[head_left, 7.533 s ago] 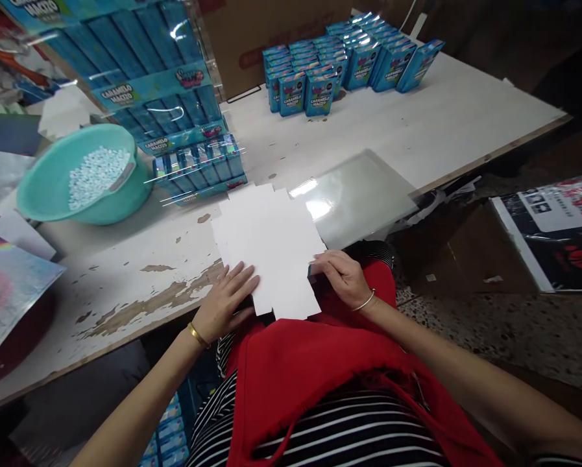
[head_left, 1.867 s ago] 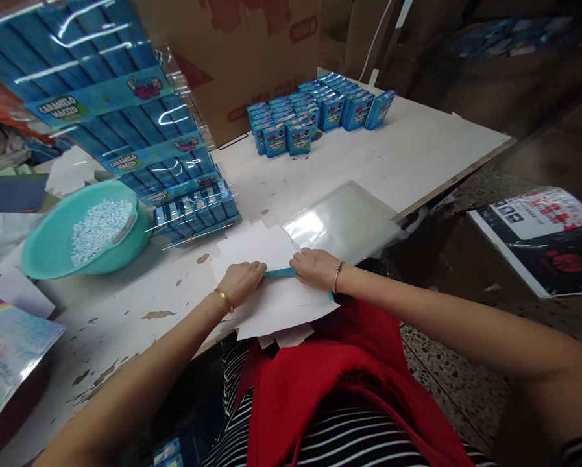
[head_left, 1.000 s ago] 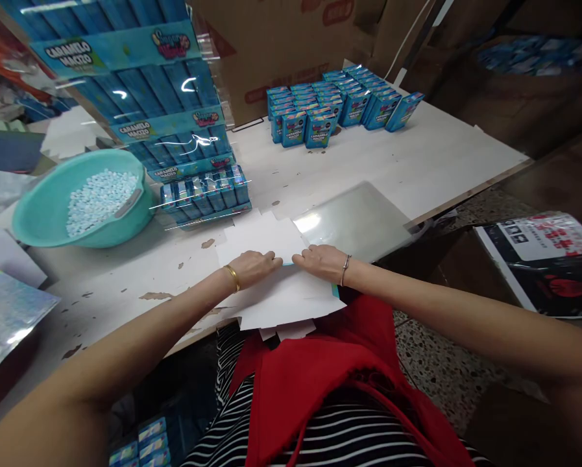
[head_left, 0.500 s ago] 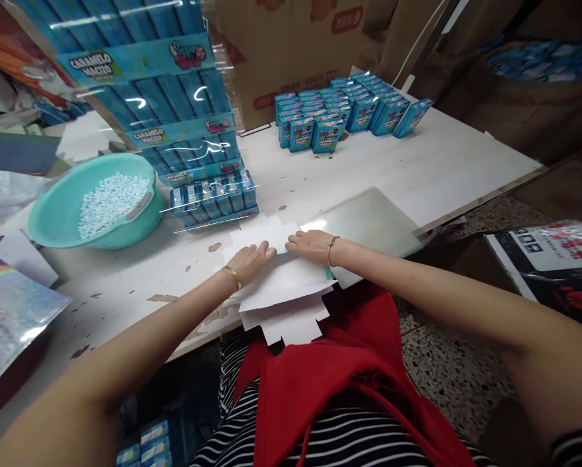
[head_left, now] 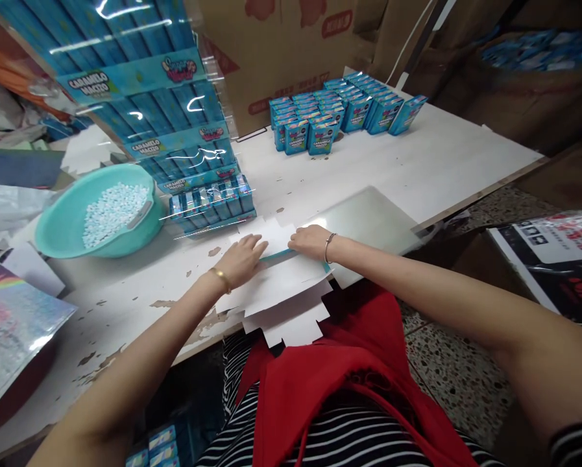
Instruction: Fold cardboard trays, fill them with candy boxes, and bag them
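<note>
A white die-cut cardboard blank (head_left: 291,275), with notched edges and a thin blue strip along a fold, lies at the table's front edge. My left hand (head_left: 242,261) grips the left end of the fold with bent fingers. At the right end of that fold, my right hand (head_left: 311,241) is closed on the same blank, thumb and fingers pressed together. More white notched card (head_left: 291,321) lies beneath and overhangs the edge. A translucent sheet (head_left: 368,224) rests flat to the right of the blank.
Wrapped blue display boxes (head_left: 145,143) are stacked at the back left beside a turquoise basin (head_left: 52,227) of small pale pieces. Several small blue candy boxes (head_left: 322,135) stand at the table's rear. A large carton (head_left: 271,58) rises behind. Black-and-white packaging (head_left: 553,266) lies at right.
My left hand has slid left along the fold, away from my right hand, showing more of the blue strip. My right hand stays near the fold's right end. The view has shifted slightly.
</note>
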A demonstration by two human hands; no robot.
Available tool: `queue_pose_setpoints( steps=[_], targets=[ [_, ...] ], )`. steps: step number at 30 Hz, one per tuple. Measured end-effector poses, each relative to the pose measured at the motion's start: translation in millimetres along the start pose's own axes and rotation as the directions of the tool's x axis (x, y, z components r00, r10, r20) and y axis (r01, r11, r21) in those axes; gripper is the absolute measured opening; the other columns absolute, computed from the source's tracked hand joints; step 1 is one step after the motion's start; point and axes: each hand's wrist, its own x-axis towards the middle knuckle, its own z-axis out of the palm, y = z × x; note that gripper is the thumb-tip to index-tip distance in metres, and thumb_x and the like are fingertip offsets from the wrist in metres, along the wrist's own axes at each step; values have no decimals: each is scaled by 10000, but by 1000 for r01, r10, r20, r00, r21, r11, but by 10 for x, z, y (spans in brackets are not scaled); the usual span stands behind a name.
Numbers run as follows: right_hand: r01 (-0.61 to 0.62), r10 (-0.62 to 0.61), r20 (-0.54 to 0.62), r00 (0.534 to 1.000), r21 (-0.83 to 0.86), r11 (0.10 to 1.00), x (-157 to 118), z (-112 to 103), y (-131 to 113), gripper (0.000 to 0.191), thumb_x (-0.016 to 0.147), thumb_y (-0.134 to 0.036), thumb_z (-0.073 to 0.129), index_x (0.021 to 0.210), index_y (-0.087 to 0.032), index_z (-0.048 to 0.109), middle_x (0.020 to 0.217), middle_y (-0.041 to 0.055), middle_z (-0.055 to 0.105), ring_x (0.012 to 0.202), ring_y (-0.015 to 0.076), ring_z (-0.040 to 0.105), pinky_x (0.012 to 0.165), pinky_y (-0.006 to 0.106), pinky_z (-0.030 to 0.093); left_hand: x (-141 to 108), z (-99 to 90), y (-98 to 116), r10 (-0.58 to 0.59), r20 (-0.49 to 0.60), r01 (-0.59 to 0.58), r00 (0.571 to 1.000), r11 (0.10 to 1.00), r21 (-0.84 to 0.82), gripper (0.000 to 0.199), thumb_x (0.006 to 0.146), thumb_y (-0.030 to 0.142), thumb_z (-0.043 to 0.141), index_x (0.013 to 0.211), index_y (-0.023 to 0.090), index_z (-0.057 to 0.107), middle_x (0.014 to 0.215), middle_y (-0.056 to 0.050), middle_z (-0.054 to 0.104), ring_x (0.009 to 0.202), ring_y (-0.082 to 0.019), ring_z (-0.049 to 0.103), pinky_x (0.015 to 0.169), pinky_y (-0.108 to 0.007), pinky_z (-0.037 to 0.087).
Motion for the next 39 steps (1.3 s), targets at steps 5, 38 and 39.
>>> queue_pose_setpoints(
  steps=[5,38,39],
  targets=[
    [12,-13,-27,1000,-15,1000,33,52,28,292,846,-42,427,1015,-167,630,986,97,648,936,213,559,587,274,321,-471,10,281,187,30,-175,982,957,-229,365,884,428,470,1168,203,515,1088,-87,604,933,-211,589,775,-328,482],
    [-3,65,-725,686,86,996,-408,848,-678,218,920,-141,416,1034,-184,596,1104,109,586,1035,237,458,855,388,377,-591,647,396,54,-355,-27,933,996,80,298,902,340,472,1134,181,569,1033,-126,598,935,-267,513,761,-398,391],
    [-7,70,-715,695,91,996,-402,850,-680,207,919,-147,425,1028,-182,598,1012,100,600,959,230,472,820,377,386,-587,665,420,44,-325,-19,945,996,82,264,910,294,453,1107,175,583,961,-115,605,880,-251,522,733,-382,390]
  ],
)
